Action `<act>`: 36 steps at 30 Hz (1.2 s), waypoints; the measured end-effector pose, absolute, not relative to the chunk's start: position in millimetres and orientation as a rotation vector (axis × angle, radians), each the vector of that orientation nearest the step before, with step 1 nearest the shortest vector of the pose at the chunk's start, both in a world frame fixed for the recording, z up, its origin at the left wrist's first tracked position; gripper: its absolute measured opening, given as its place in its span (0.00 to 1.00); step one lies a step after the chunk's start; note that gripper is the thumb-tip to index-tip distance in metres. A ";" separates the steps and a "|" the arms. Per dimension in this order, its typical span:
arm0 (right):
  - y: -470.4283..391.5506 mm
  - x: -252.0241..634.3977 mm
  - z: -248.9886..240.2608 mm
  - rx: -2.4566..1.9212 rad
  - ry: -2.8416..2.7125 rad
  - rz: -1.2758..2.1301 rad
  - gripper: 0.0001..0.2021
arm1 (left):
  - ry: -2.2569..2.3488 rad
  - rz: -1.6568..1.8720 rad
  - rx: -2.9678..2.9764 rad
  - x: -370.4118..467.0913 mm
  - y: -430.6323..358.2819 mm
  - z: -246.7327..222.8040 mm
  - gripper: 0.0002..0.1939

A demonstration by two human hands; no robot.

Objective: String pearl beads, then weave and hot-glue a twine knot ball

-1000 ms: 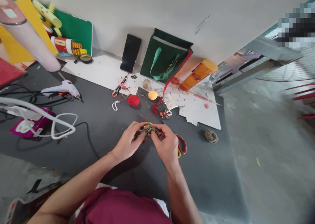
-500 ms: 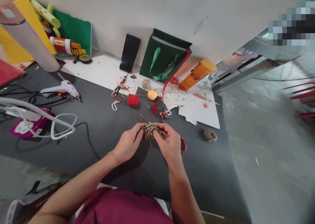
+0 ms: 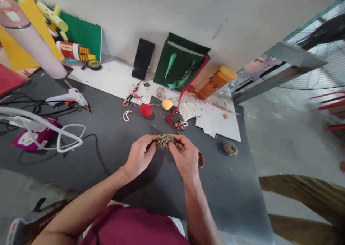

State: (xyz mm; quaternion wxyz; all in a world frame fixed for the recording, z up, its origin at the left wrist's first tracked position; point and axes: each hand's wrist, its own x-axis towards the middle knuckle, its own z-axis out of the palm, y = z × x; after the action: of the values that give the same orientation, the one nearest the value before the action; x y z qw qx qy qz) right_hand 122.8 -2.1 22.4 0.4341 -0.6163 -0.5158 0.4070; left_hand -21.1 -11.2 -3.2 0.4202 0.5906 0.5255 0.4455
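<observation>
Between my two hands, above the dark grey table, is a small brown woven ball (image 3: 166,142) of flat strips. My left hand (image 3: 140,154) pinches its left side between thumb and fingers. My right hand (image 3: 185,152) grips the right side, its thumb pressed on the front. Just behind the ball shows a green bead (image 3: 161,134), with a thin pointed tool (image 3: 156,129) beside it. A red cord loop (image 3: 201,159) sticks out to the right of my right hand. A similar woven ball (image 3: 230,148) lies alone near the table's right edge.
Beyond my hands lie a red yarn ball (image 3: 146,110), a yellow ball (image 3: 167,104) and beaded strings (image 3: 131,96). A phone (image 3: 143,59), a green gift bag (image 3: 180,62) and an orange cylinder (image 3: 217,83) stand at the wall. At left are a glue gun (image 3: 68,98) and cables. A person's trouser legs (image 3: 304,202) show at right.
A person's legs have come into view at the lower right. My left fingers have shifted slightly on the woven ball, which stays in nearly the same place.
</observation>
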 end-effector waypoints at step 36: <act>-0.8 124.2 20.9 -1.522 -1.205 1.009 0.08 | 1.395 1.174 1.615 -17.3 -13.5 1.7 0.14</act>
State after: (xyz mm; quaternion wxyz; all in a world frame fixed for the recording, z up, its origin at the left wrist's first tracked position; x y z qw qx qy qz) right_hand 124.2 -0.8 20.9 0.4591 -0.6179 -0.4894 0.4098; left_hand -17.3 -13.5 1.7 0.3457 0.6220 0.5376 0.4524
